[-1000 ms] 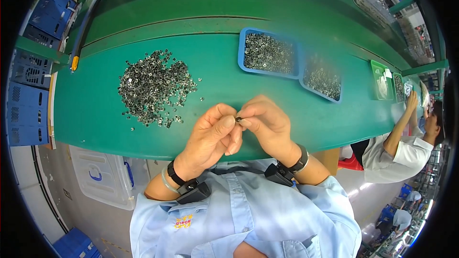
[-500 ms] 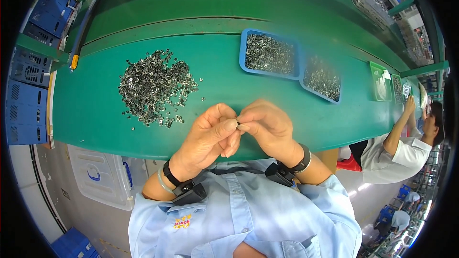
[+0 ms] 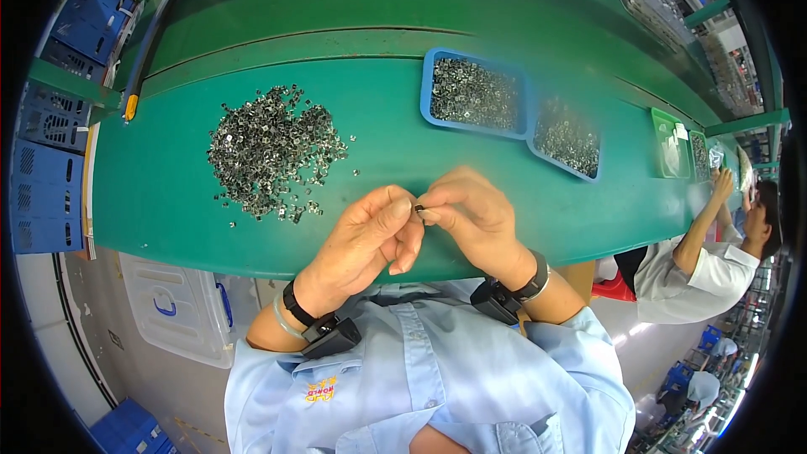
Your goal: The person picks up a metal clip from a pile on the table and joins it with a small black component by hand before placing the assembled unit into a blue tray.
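From my remote post I record a small dark part over the near edge of the bench, between the two hands; the right hand has it pinched between thumb and forefinger; the fingers of the left hand lie against or just beside it, their grip I cannot tell; in my judgement, good handling wants light edge pressure, one hand steadying, fingertips clear of the worked face; the blue tray holds heaped small metal pieces; the second blue tray, partly blurred, holds similar ones; a loose pile lies at left.
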Tool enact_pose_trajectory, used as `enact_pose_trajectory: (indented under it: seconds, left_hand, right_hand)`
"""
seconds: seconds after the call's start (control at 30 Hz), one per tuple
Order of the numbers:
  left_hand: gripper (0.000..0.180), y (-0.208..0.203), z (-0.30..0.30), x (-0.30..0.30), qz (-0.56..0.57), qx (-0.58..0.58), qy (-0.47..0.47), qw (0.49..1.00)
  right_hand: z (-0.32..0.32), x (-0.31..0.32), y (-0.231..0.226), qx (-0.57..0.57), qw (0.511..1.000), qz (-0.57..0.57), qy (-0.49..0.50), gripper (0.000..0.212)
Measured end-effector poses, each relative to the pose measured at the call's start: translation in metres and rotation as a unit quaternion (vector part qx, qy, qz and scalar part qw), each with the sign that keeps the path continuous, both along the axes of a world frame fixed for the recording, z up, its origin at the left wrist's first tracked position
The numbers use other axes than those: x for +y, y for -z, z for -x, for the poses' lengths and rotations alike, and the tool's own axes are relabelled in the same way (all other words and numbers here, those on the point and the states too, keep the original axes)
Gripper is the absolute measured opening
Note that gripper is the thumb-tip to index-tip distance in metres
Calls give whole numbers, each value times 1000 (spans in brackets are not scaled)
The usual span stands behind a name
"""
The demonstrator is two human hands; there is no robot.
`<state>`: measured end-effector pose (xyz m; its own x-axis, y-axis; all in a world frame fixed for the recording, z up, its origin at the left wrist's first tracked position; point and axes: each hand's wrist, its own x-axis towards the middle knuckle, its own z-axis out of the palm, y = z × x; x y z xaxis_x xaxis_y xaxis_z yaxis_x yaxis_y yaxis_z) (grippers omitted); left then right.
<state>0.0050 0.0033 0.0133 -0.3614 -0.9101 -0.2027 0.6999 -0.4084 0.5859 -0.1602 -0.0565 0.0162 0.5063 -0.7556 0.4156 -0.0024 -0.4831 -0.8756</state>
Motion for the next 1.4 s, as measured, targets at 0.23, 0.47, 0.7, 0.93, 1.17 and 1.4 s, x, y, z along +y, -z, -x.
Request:
enact_pose_trajectory:
  seconds: [0.23, 0.47, 0.7, 0.93, 1.17, 1.4]
  left_hand:
    - [25, 3, 0, -1, 44, -33, 9, 998]
    - [24, 1, 1, -1, 26, 6, 7, 1000]
    - [22, 4, 0, -1, 19, 46, 23, 999]
    - [19, 3, -2, 0, 29, 28, 20, 999]
    - [19, -4, 0, -2, 45, -72, -8, 996]
    - [22, -12, -2, -4, 21, -44, -10, 999]
  right_hand:
    - [2, 2, 2, -10, 998, -59, -13, 12]
    - [3, 1, 1, -28, 990, -133, -35, 11]
    - [2, 3, 4, -43, 987, -149, -39, 11]
    - [-1, 6, 6, -46, 993, -102, -28, 11]
    - [-3, 5, 10, -58, 993, -104, -16, 13]
    - [-2, -2, 2, 4, 1000, -3, -20, 14]
